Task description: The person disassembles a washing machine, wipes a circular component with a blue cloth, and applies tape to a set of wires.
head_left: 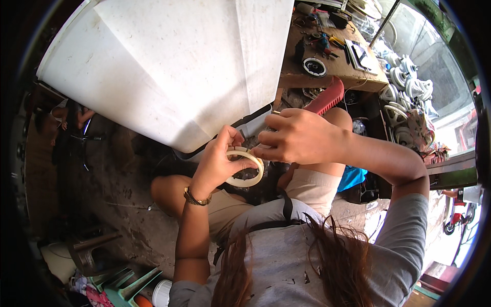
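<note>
My left hand (pixel 217 162) grips a cream-coloured plastic ring (pixel 244 182) by its left side, with the thumb reaching across the opening. The ring is held tilted above my lap. At its upper right edge is my right hand (pixel 299 137), fingers curled and pinched together close to the rim. A small brass-coloured end (pixel 275 112) shows above the right knuckles; what else those fingers hold is hidden. Just ahead of both hands stands a large white panel-sided body (pixel 169 66), its dark lower edge near my fingers.
A wooden workbench (pixel 332 79) at the upper right carries pliers, a notebook and a black round part (pixel 314 67). Beyond my right hand leans a red ridged plastic piece (pixel 327 98). White wheel-like parts (pixel 409 87) are piled at right. A person (pixel 56 117) sits at far left.
</note>
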Action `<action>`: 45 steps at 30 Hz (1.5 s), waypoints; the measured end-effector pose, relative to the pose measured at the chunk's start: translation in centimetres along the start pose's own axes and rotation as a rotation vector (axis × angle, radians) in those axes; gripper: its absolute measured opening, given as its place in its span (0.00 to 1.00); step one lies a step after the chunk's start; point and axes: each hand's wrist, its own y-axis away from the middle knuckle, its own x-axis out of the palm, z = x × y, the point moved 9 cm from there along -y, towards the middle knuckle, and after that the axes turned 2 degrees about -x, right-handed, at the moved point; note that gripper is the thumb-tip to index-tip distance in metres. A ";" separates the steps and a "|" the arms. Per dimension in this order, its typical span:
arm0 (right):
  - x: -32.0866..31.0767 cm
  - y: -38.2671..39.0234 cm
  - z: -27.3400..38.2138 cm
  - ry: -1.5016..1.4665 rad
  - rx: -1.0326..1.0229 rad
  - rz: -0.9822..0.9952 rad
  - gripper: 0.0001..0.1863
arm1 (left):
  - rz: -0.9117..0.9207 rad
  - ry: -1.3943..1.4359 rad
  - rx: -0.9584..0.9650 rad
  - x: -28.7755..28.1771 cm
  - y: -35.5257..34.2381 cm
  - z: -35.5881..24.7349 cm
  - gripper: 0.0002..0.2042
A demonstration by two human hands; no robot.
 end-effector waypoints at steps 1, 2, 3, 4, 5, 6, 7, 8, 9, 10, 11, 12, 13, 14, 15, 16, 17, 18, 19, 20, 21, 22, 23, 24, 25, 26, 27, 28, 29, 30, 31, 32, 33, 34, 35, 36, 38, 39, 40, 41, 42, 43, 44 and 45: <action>0.2 -0.2 0.3 0.015 -0.031 0.036 0.18 | 0.031 0.047 -0.013 -0.1 -0.1 0.1 0.28; 0.1 -0.4 0.6 0.030 -0.063 0.072 0.18 | 0.037 0.068 -0.011 -0.4 -0.2 0.3 0.28; 0.2 -0.5 0.8 0.046 -0.093 0.110 0.18 | 0.044 0.090 -0.008 -0.8 -0.4 0.6 0.28; -0.1 -0.5 0.8 0.039 -0.089 0.106 0.15 | 0.051 0.113 -0.006 -0.9 -0.5 0.7 0.28; -0.3 -0.6 0.7 0.032 -0.085 0.102 0.12 | 0.083 0.073 -0.048 -0.6 -0.4 0.9 0.28; -0.5 -0.7 0.6 0.029 -0.081 0.099 0.10 | 0.087 0.063 -0.039 -0.7 -0.5 0.7 0.28; -0.7 -0.7 0.0 -0.004 -0.043 0.067 0.10 | 0.091 0.054 -0.031 -0.8 -0.5 0.5 0.29; -0.9 -0.6 -0.7 -0.037 -0.006 0.036 0.11 | 0.094 0.044 -0.024 -1.0 -0.5 0.4 0.29; -0.9 -0.4 -1.2 -0.073 0.033 0.006 0.11 | 0.094 0.042 -0.033 -1.1 -0.5 0.5 0.28; -0.8 -0.4 -1.3 -0.073 0.040 0.004 0.12 | 0.094 0.041 -0.043 -1.2 -0.4 0.7 0.28; -0.7 -0.5 -1.3 -0.073 0.048 0.001 0.13 | 0.094 0.039 -0.053 -1.3 -0.4 0.9 0.28; -0.5 -0.6 -1.2 -0.077 0.053 -0.006 0.13 | 0.091 0.061 -0.041 -1.2 -0.2 0.8 0.28; -0.3 -0.8 -1.0 -0.088 0.047 -0.014 0.14 | 0.088 0.084 -0.028 -1.1 -0.1 0.8 0.28; -0.1 -0.9 -0.8 -0.098 0.042 -0.023 0.14 | 0.085 0.106 -0.015 -1.1 0.0 0.8 0.28; 0.1 -0.9 -0.7 -0.108 0.039 -0.029 0.14 | 0.087 0.111 -0.009 -1.1 0.0 0.8 0.28; 0.4 -0.9 -0.5 -0.115 0.034 -0.024 0.14 | 0.089 0.116 -0.002 -1.1 0.0 0.9 0.29; 0.7 -0.9 -0.3 -0.122 0.028 -0.019 0.15 | 0.090 0.121 0.004 -1.1 0.1 0.8 0.29; 0.9 -0.8 -0.2 -0.126 0.020 -0.012 0.15 | 0.086 0.106 -0.013 -1.2 0.1 1.0 0.29; 1.2 -0.7 0.1 -0.131 0.008 0.043 0.15 | 0.081 0.091 -0.030 -1.2 0.0 1.1 0.28; 1.5 -0.5 0.3 -0.135 -0.003 0.099 0.15 | 0.077 0.076 -0.046 -1.2 0.0 1.3 0.28; 1.8 -0.3 0.5 -0.138 -0.014 0.152 0.16 | 0.086 0.048 -0.047 -1.2 0.1 1.2 0.28; 1.4 -0.4 0.1 -0.143 0.007 0.113 0.16 | 0.095 0.019 -0.046 -1.1 0.1 1.1 0.28; 0.9 -0.4 -0.6 -0.147 0.028 0.073 0.16 | 0.105 -0.009 -0.046 -1.0 0.2 1.0 0.29; 0.5 -0.5 -1.0 -0.156 0.049 0.034 0.16 | 0.106 -0.005 -0.051 -1.0 0.2 1.0 0.29; 0.3 -0.6 -1.1 -0.155 0.051 0.036 0.17 | 0.106 -0.001 -0.056 -1.1 0.2 1.1 0.29; 0.1 -0.9 -1.2 -0.155 0.054 0.038 0.17 | 0.107 0.003 -0.061 -1.0 0.2 1.1 0.29; -0.1 -1.1 -1.3 -0.149 0.058 0.038 0.17 | 0.106 0.015 -0.048 -1.0 0.2 1.0 0.29; 0.2 -1.1 -1.2 -0.151 0.054 0.035 0.17 | 0.105 0.028 -0.035 -1.0 0.2 1.0 0.29; 0.7 -1.0 -1.0 -0.154 0.050 0.032 0.17 | 0.104 0.040 -0.023 -1.0 0.2 1.0 0.29; 1.1 -0.9 -0.8 -0.158 0.042 0.032 0.17 | 0.098 0.052 -0.024 -1.1 0.2 1.1 0.29; 1.2 -0.8 -0.6 -0.150 0.032 0.015 0.17 | 0.092 0.064 -0.024 -1.2 0.2 1.2 0.29; 1.1 -0.6 -0.4 -0.141 0.021 -0.002 0.17 | 0.086 0.075 -0.025 -1.3 0.2 1.3 0.29; 1.0 -0.5 -0.1 -0.136 0.009 -0.021 0.17 | 0.099 0.080 -0.055 -1.2 0.3 1.6 0.29; 1.0 -0.5 0.1 -0.143 0.007 -0.007 0.17 | 0.111 0.084 -0.085 -1.1 0.2 1.8 0.29; 0.8 -0.4 0.2 -0.151 0.005 0.007 0.17 | 0.124 0.088 -0.115 -1.0 0.3 2.1 0.29; 0.7 -0.3 0.3 -0.154 0.008 0.021 0.17 | 0.126 0.087 -0.103 -0.9 0.3 1.9 0.29; 0.3 -0.3 -0.2 -0.165 0.027 -0.079 0.16 | 0.129 0.085 -0.078 -0.8 0.2 1.5 0.28; 0.1 -0.3 -0.5 -0.169 0.035 -0.129 0.16 | 0.143 0.092 -0.076 -0.6 0.1 1.5 0.28; 0.4 -0.3 -0.4 -0.161 0.037 -0.114 0.16 | 0.156 0.098 -0.073 -0.5 0.0 1.4 0.28; 0.7 -0.3 -0.3 -0.153 0.039 -0.100 0.15 | 0.169 0.105 -0.071 -0.3 0.0 1.4 0.28; 0.9 -0.3 -0.2 -0.147 0.039 -0.086 0.15 | 0.156 0.088 -0.062 -0.4 -0.1 1.6 0.28; 1.1 -0.3 0.1 -0.140 0.023 -0.046 0.15 | 0.143 0.072 -0.053 -0.6 -0.1 1.8 0.28; 0.9 -0.3 0.4 -0.134 0.007 -0.005 0.15 | 0.130 0.055 -0.045 -0.7 -0.1 1.8 0.28; 0.9 -0.2 0.6 -0.128 -0.007 0.036 0.15 | 0.140 0.068 -0.062 -0.6 -0.1 1.9 0.28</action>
